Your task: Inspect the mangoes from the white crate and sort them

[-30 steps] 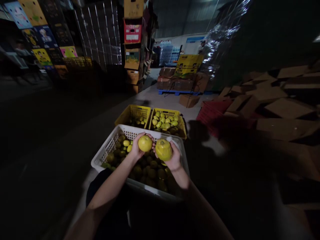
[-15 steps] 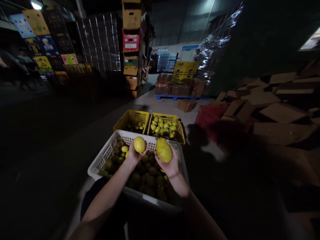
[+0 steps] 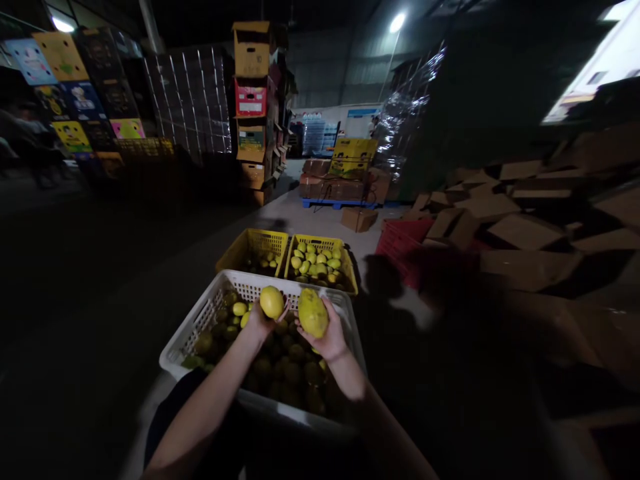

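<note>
My left hand [image 3: 261,323] is closed around a smooth, rounded yellow lemon [image 3: 271,302]. In my right hand [image 3: 331,339] lies a larger, longer lemon [image 3: 313,313] with darker blemishes on its skin, the fingers curled under it. Both hands are over a white plastic crate [image 3: 175,348] that holds many lemons, most of them in my shadow. A few brighter lemons [image 3: 240,309] show at its left, beside my left hand.
Beyond the white crate stand two yellow crates: the left one [image 3: 231,257] with some lemons low inside, the right one [image 3: 353,277] fuller. A red crate [image 3: 400,243] and heaped cardboard [image 3: 525,230] lie to the right. Stacked boxes [image 3: 251,100] and a blue pallet [image 3: 333,203] are behind.
The view has shifted, so the crates and boxes appear slightly lower and further left. Both hands still hold the same lemons over the white crate; the right one's lemon appears slightly turned.
</note>
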### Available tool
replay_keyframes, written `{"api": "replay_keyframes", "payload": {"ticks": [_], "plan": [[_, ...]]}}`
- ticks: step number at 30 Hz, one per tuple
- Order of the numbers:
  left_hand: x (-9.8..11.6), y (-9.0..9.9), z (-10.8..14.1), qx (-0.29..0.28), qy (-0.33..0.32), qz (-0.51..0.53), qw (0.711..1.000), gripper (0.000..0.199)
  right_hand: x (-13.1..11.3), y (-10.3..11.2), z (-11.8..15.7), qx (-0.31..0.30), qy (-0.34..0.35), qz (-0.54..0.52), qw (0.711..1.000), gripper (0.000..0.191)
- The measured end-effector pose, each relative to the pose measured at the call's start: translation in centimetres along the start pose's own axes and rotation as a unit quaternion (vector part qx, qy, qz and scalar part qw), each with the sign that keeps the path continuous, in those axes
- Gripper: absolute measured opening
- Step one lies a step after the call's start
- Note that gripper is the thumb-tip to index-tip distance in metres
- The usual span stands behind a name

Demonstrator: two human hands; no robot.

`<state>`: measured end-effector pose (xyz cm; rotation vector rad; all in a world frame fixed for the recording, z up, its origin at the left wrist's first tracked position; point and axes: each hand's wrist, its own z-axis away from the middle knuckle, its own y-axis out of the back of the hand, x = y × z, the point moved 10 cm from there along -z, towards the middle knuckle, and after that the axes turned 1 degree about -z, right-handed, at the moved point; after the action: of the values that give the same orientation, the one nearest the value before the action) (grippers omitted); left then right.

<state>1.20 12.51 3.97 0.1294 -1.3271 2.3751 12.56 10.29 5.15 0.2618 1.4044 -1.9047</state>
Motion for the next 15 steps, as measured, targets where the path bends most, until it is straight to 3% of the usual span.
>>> {"api": "replay_keyframes", "payload": {"ticks": [5,10,15], "plan": [[0.7,0.0,0.4,0.016,-0.047,-0.002,0.999,0.01,0.2,1.4,-0.8,0.017,0.008,0.002,1.0,0.038],[-0.4,-0.4,0.3,0.003,0.011,0.03,0.999,0.025,0.8,1.8,-1.2,0.017,0.005,-0.013,1.0,0.04],[0.1,-0.6,0.5,-0.01,-0.009,0.015,1.0,0.02,-0.4,0.8,-0.2,0.014,0.046,-0.035,0.998,0.028]]}}
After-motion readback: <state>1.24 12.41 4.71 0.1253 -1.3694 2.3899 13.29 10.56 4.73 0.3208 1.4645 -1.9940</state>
